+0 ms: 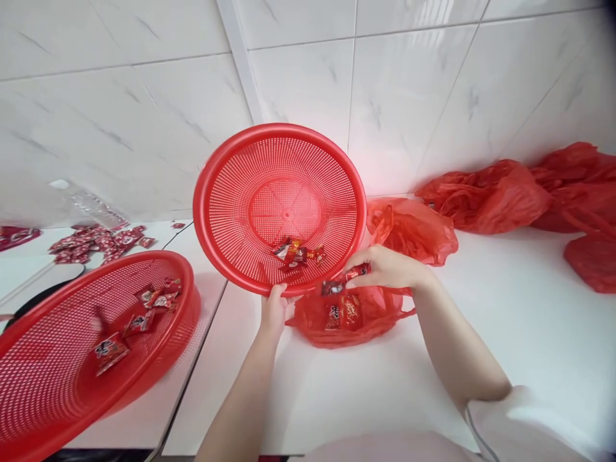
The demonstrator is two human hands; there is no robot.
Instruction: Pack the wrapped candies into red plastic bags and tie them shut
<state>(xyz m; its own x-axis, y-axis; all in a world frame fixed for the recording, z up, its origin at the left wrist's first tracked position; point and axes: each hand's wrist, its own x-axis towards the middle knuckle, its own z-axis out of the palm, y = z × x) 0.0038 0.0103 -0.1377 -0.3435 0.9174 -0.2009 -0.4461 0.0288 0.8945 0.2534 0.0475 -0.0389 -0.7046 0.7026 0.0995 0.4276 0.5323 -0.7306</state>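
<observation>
My left hand (273, 311) is closed on the near rim of a round red plastic basket (231, 144), tilted so its inside faces me. Several small wrapped snack packets (294, 254) lie in its lower part. Just right of the rim, my right hand (382, 268) has its fingers bent around a small red snack packet (357, 272). A blurred dark-red packet (333, 287) is just below the fingertips; whether the hand touches it, I cannot tell. Under both sits an open red plastic bag (385, 324) with more packets (351, 311) inside.
At left stands a second red basket (187, 308) with several packets in it. Behind it are a pile of small red packets (94, 244) and a clear plastic bottle (94, 205). More red bags (495, 199) lie along the tiled wall (409, 96) on the white table (520, 308).
</observation>
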